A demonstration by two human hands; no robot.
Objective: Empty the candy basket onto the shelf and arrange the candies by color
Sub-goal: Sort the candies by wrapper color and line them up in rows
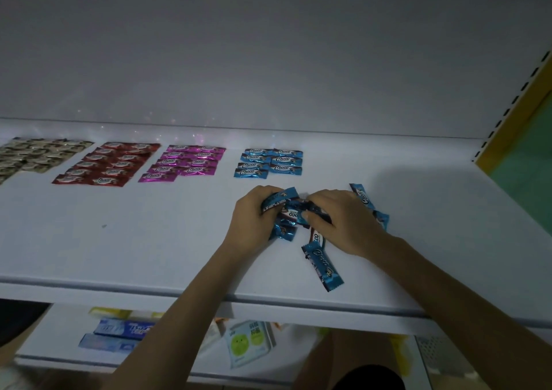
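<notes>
**Blue candies left to sort**

Both hands work the loose blue pile on the shelf [149, 240]. The left hand [251, 222] clenches a blue candy [279, 198]; the right hand [343, 219] pinches another. The blue block [270, 162], six laid in two columns, lies straight behind both grips, long axes crosswise. One loose candy [322, 265] lies lengthwise just beside the right wrist. Perhaps six remain loose; the hands hide some.

Your white shelf [149, 234] carries four colour blocks: beige-and-brown candies [35, 156], red candies [107, 164], magenta candies [185, 162] and blue candies [270, 162] lettered in white. The loose pile [321, 265] you're sorting is blue with dark printing.
</notes>
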